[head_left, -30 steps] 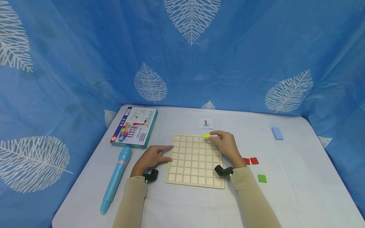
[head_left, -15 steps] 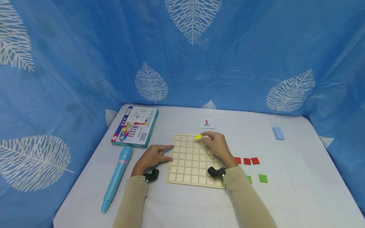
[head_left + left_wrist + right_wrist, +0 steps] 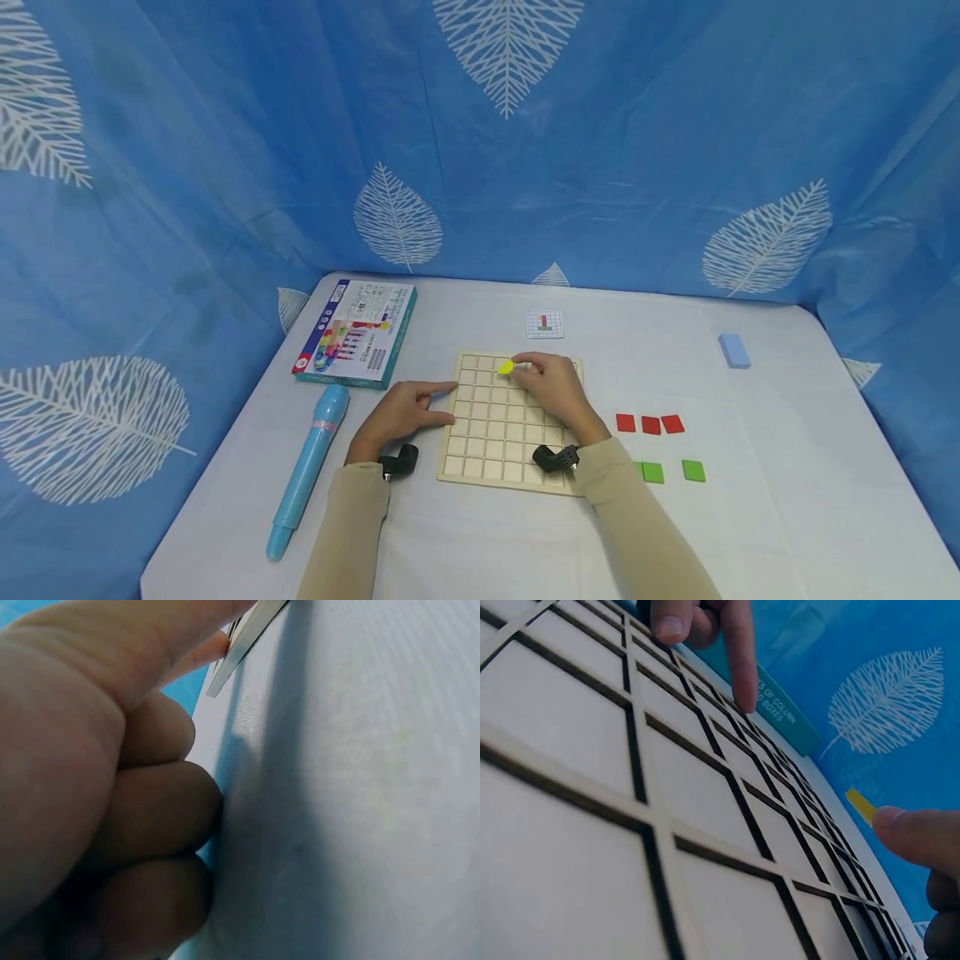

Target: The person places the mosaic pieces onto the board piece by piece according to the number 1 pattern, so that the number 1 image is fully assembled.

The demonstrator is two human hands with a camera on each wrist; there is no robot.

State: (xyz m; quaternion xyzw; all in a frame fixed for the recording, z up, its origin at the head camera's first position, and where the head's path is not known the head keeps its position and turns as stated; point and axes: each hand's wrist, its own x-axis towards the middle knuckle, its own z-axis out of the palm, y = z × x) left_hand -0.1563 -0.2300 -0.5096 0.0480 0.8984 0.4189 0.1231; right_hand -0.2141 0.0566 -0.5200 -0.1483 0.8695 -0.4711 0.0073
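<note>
Right hand [image 3: 551,387]: reaching over the far side of the board, pinching a yellow tile between thumb and forefinger.
Yellow tile [image 3: 506,367]: tilted above the board's far row, left of the fingertips; seen nearly edge-on in the right wrist view.
Left hand [image 3: 401,410]: at the board's left edge, touching it with outstretched, spread thumb and forefinger; in the left wrist view, with the other fingers folded in, gripping nothing.
Grid board [image 3: 502,429]: pale wood, flat on the desk between both hands, divided into square cells by raised strips; partly covered by the right hand and wrist.
Wrist cameras: black, one on each wrist; right one [image 3: 555,458] over the board's near right part, left one [image 3: 401,460] left of the board.
Red tiles [image 3: 651,425]: three in a row, right of the board.
Green tiles [image 3: 693,470]: three, right of the board's near part, one partly hidden by the right sleeve [image 3: 637,517].
Pattern card [image 3: 552,332]: just beyond the board, printed with a small coloured figure on a grid.
Light-blue wand [image 3: 303,462]: pink-banded, lying left of the board.
Printed box [image 3: 356,333]: teal-sided, off the board's far left corner.
Blue block [image 3: 733,350]: well right of the board.
White-covered desk [image 3: 465,542]: under the board.
Blue leaf-print curtain [image 3: 300,150]: behind and left of the board.
</note>
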